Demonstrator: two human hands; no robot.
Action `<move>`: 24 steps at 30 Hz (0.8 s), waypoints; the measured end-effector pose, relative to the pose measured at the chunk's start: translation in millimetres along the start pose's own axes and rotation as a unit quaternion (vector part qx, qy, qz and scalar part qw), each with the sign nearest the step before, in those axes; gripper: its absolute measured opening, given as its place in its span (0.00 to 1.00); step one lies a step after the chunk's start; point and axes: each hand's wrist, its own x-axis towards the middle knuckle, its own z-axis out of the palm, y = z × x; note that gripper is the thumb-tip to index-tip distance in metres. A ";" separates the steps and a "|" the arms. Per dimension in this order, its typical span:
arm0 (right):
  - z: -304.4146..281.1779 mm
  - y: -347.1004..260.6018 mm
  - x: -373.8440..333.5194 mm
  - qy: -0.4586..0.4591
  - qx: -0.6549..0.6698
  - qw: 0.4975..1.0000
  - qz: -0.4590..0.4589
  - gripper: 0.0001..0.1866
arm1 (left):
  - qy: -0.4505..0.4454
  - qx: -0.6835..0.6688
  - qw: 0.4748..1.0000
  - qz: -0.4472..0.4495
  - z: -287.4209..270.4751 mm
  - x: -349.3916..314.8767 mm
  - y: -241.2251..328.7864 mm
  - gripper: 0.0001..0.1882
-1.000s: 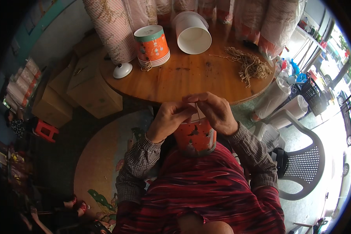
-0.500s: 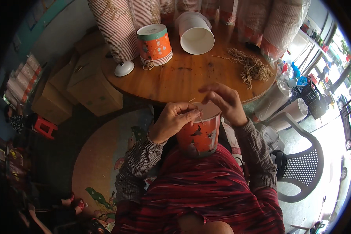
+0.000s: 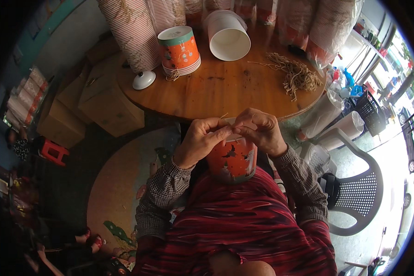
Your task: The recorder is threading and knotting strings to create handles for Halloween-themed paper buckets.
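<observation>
An orange paper bucket (image 3: 237, 161) with dark and grey printed figures stands upright on my lap, its pale open mouth partly covered by my hands. My left hand (image 3: 204, 140) is closed in a pinch at the near rim on a thin piece of twine (image 3: 224, 116), a bit of which pokes up above the fingers. Against its fingertips, my right hand (image 3: 260, 131) pinches at the same spot, where the twine's other end was showing. The twine between the fingertips is mostly hidden.
On the round wooden table (image 3: 216, 99) lie a twine bundle (image 3: 301, 76), a white lid (image 3: 144, 80), an upside-down orange bucket (image 3: 179, 50), a tipped white bucket (image 3: 230, 43) and tall bucket stacks (image 3: 133, 37). Cardboard boxes (image 3: 108, 101) stand left, a grey chair (image 3: 359, 198) right.
My right hand, raised with fingers apart before, has come down and left to meet my left fingertips in a pinch. My left hand has stayed almost in place.
</observation>
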 end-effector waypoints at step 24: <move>-1.5 9.8 -19.2 0.193 0.167 0.960 0.112 0.03 | 0.029 -0.075 0.996 0.028 -1.8 1.5 0.2 0.05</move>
